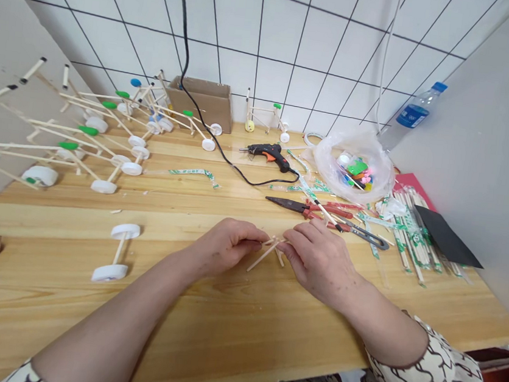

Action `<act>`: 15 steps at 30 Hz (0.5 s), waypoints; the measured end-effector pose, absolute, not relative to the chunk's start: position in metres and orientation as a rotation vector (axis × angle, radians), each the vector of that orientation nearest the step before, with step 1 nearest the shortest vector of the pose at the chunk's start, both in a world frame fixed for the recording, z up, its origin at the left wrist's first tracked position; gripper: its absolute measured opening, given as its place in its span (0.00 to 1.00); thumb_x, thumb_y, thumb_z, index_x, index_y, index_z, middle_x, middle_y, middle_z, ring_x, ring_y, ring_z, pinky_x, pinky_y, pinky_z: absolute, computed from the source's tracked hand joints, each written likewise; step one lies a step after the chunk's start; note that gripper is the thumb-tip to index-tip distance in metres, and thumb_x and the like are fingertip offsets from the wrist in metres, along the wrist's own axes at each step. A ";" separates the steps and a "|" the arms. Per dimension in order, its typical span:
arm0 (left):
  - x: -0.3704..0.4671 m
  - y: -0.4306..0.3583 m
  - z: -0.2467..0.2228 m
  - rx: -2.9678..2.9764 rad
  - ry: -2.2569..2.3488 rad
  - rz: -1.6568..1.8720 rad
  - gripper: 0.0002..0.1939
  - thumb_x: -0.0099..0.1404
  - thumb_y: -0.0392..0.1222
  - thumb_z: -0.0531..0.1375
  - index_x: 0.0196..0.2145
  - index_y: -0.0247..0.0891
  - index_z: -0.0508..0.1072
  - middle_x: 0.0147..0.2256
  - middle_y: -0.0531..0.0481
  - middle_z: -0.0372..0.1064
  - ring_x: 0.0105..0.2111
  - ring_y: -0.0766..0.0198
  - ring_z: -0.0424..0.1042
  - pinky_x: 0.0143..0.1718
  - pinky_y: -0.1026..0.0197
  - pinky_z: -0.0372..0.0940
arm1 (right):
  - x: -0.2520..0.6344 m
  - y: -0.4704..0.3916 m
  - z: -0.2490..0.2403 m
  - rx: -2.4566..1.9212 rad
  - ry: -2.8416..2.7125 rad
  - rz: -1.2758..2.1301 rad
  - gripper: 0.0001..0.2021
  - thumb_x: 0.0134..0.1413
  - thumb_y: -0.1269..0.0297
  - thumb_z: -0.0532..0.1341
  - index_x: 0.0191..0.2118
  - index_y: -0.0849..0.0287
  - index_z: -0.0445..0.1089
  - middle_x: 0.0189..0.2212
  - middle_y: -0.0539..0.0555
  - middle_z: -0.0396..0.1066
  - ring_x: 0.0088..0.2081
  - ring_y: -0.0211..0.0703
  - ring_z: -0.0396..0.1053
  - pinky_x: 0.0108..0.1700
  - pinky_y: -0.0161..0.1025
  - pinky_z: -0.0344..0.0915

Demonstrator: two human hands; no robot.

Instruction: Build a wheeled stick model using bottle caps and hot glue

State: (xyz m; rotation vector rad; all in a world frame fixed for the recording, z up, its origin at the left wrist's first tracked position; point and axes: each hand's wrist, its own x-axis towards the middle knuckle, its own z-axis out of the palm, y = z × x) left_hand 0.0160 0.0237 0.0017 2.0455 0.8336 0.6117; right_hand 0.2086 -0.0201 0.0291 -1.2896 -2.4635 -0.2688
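Tabletop (238, 330) separates front edge (288, 380) from sticks (261, 258) that left hand (227, 246) and right hand (320, 260) pinch.

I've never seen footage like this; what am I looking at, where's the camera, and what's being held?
There's no robot: one camera worn on a person's head looks forward and down. Their bare left hand and bare right hand hold thin, pale wooden sticks. On the pale wooden table, wooden stick frames with white discs stand at left; nearer sits a stick joining two white discs. Beyond the hands lie a black-and-orange glue gun and red-handled pliers; a translucent plastic bag holds colourful bits.
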 end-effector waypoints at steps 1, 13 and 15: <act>0.016 0.024 0.002 2.048 0.830 0.614 0.13 0.59 0.32 0.54 0.37 0.37 0.77 0.33 0.50 0.76 0.33 0.63 0.73 0.35 0.64 0.65 | 0.209 -0.020 0.029 -1.289 -2.462 -0.271 0.15 0.59 0.64 0.51 0.28 0.64 0.71 0.25 0.57 0.68 0.30 0.44 0.59 0.32 0.38 0.56; 0.016 0.023 0.002 2.051 0.831 0.609 0.13 0.59 0.33 0.54 0.38 0.37 0.77 0.34 0.50 0.76 0.33 0.63 0.72 0.36 0.64 0.64 | 0.209 -0.020 0.029 -1.281 -2.470 -0.268 0.15 0.60 0.64 0.51 0.28 0.63 0.70 0.25 0.57 0.67 0.30 0.43 0.59 0.32 0.38 0.56; 0.016 0.024 0.001 2.049 0.834 0.614 0.13 0.59 0.33 0.54 0.37 0.37 0.77 0.34 0.49 0.76 0.33 0.63 0.72 0.36 0.64 0.65 | 0.209 -0.020 0.029 -1.285 -2.473 -0.264 0.15 0.60 0.64 0.51 0.28 0.63 0.70 0.25 0.57 0.67 0.30 0.43 0.59 0.32 0.38 0.56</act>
